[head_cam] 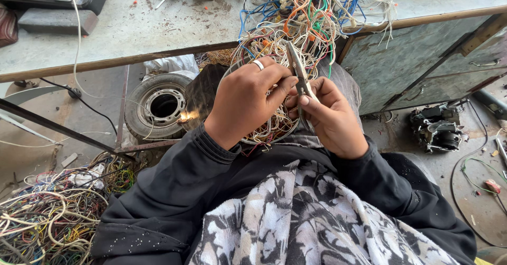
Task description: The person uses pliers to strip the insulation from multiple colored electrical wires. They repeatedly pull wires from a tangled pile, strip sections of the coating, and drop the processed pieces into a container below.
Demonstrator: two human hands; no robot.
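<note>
Gripping metal pliers [299, 72], the right hand [330, 118] is working beside the left hand [247, 100], which is pinching a wire bundle [288, 27] stretching far to the bench.

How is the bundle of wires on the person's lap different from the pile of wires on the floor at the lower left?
The bundle of wires hangs from the table edge to the lap and is mostly white, orange and blue; the floor pile lies flat and looks mostly white and yellowish. The left hand grips the bundle, and the right hand holds a metal tool against it; nobody touches the floor pile. Both are tangled, thin, many-coloured wires.
</note>
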